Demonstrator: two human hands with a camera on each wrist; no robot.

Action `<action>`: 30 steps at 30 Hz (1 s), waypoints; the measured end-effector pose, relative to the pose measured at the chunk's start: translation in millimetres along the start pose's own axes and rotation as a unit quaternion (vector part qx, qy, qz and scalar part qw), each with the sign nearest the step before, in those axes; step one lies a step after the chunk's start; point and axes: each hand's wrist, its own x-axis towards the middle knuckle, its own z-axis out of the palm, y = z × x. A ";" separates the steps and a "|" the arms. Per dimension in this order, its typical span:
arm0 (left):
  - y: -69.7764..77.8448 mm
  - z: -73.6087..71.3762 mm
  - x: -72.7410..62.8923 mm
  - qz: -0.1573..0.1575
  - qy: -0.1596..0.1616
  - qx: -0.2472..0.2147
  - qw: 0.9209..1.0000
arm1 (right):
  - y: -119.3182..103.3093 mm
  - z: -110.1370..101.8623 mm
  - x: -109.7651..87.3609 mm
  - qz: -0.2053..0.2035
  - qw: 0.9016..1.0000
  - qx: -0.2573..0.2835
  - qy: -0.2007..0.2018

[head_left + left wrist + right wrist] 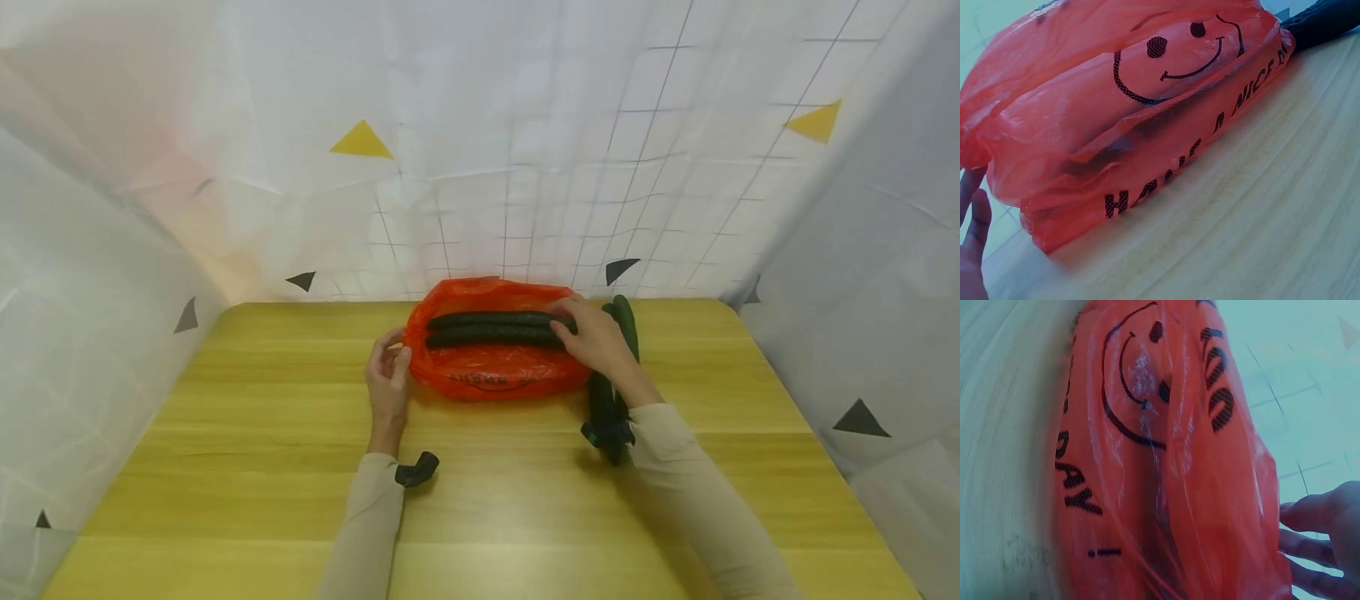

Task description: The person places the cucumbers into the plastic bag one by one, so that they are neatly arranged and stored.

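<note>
A red plastic bag (487, 363) lies on its side on the table, its mouth spread wide. Printed on it are a smiling face and black lettering. Two long dark-green cucumbers (491, 335) lie side by side in it. My left hand (387, 375) holds the bag's left edge, thumb and fingertips right at the plastic. My right hand (592, 335) reaches over the bag's right end, thumb and fingers around the end of the farther cucumber (495, 318). In the right wrist view the bag hides these fingertips.
More cucumbers (626, 323) lie on the table just right of the bag, partly under my right forearm. Small black wrist cameras (417, 471) show at both cuffs. White sheeting (480, 183) with grid lines and triangles rises behind the wooden table (480, 508) and at both sides.
</note>
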 end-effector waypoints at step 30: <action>-1.6 -0.9 1.5 -0.002 -0.011 -0.004 1.000 | 64.5 -17.9 -58.0 0.129 0.974 0.151 0.110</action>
